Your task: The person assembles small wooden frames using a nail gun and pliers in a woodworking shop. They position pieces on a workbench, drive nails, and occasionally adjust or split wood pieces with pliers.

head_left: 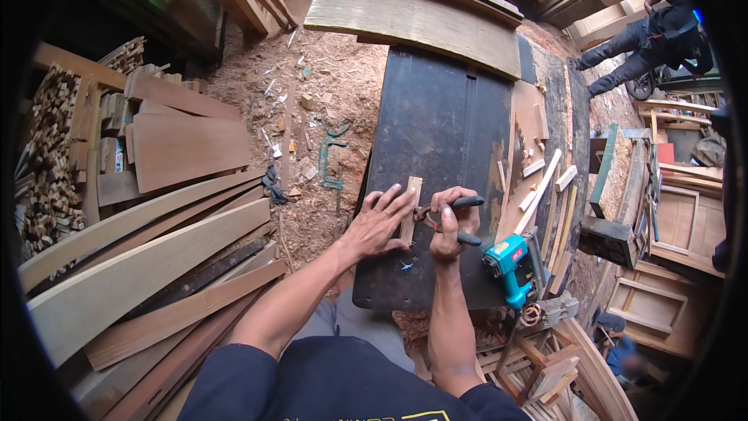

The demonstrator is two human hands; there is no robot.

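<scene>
While the left hand (379, 222) lies along its left side, the short wood strip (408, 229) sits between the two hands on the black bench top (436, 132), nearer the near edge than the far one and closer to the left edge than the right. From the left hand it lies directly to the right, touching the fingers; from the right hand (454, 222) it lies to the left, a little apart. So the left hand is nearer, and the right meets the strip only by way of the pincers (467, 238), whose head is at its right side. Whether their jaws grip anything there, I cannot tell.

The strip's long axis runs near to far, roughly parallel to the bench's left edge; its far end points toward the far edge, tipped slightly right, and its near end toward the near edge. The pincers lie crosswise to it, handles parted and pointing toward the right edge.

The left hand is spread, fingertips over the strip and thumb beside its near end. The right is curled about the pincers' handles.
</scene>
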